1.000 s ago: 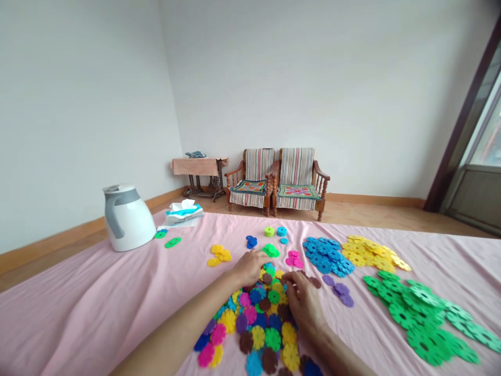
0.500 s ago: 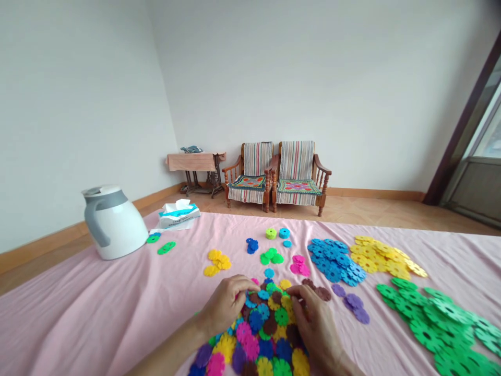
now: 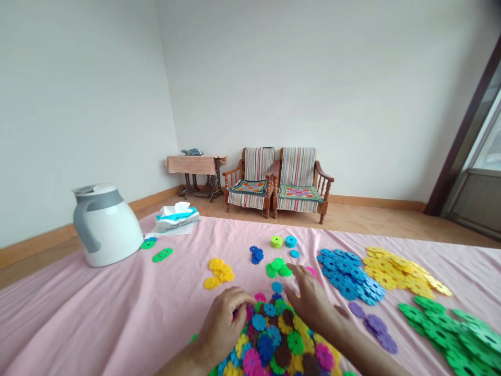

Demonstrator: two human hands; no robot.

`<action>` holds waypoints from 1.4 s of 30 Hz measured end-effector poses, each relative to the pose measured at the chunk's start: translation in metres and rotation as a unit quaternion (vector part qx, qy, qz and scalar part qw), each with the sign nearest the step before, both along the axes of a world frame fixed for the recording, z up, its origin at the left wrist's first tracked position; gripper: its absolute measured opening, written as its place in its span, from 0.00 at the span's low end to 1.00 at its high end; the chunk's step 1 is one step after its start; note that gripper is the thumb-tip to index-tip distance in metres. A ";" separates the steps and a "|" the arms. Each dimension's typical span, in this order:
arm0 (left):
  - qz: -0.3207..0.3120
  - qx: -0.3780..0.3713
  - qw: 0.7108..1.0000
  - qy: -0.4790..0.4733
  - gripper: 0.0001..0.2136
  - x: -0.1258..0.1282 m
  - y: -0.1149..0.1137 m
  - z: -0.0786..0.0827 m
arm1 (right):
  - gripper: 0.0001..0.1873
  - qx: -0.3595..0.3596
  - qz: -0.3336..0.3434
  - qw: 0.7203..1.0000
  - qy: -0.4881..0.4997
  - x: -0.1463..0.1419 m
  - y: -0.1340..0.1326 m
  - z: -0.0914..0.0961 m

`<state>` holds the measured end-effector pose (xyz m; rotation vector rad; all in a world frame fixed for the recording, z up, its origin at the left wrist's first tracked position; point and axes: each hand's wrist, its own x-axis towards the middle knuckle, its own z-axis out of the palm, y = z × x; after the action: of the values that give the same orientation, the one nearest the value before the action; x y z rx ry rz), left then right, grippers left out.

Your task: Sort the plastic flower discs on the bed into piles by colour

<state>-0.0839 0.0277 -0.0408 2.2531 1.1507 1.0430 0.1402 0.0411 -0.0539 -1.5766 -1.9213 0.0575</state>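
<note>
A heap of mixed coloured flower-shaped discs (image 3: 274, 339) lies on the pink cloth (image 3: 117, 313) right in front of me. My left hand (image 3: 221, 324) rests on the heap's left side, fingers curled down into the discs; what they pinch is hidden. My right hand (image 3: 311, 300) reaches forward past the heap, fingers together and bent down over a small pink pile (image 3: 312, 270) that it mostly covers. Close by are small sorted piles: green (image 3: 278, 269), dark blue (image 3: 256, 254), yellow (image 3: 217, 272), and a single light blue disc (image 3: 277, 286).
Large sorted piles lie to the right: blue (image 3: 348, 272), yellow (image 3: 405, 270), green (image 3: 450, 329), and a few purple (image 3: 373, 325). A green ring (image 3: 276, 241) and a blue ring (image 3: 290, 241) sit further back. A white kettle (image 3: 104, 224) and a tissue pack (image 3: 176, 216) stand at the left.
My right hand left the mixed heap and moved forward to the pink pile. My left hand drew back from the green pile onto the heap's left side. The view shifted slightly.
</note>
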 end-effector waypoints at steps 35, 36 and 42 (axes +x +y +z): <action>-0.111 0.017 0.982 0.149 0.18 -0.002 -0.010 0.013 | 0.21 -0.035 0.084 0.995 -0.028 -0.021 -0.002 0.005; -0.126 0.015 0.981 0.146 0.17 -0.001 -0.010 0.013 | 0.20 -0.038 0.086 0.995 -0.023 -0.020 -0.003 0.007; -0.174 0.011 0.976 0.134 0.15 0.001 -0.012 0.015 | 0.18 -0.026 0.044 0.999 0.006 -0.010 0.020 0.006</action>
<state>-0.0829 0.0156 -0.0260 2.5499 0.7971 0.6312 0.1298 0.0610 -0.0480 -1.5201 -1.9936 0.1547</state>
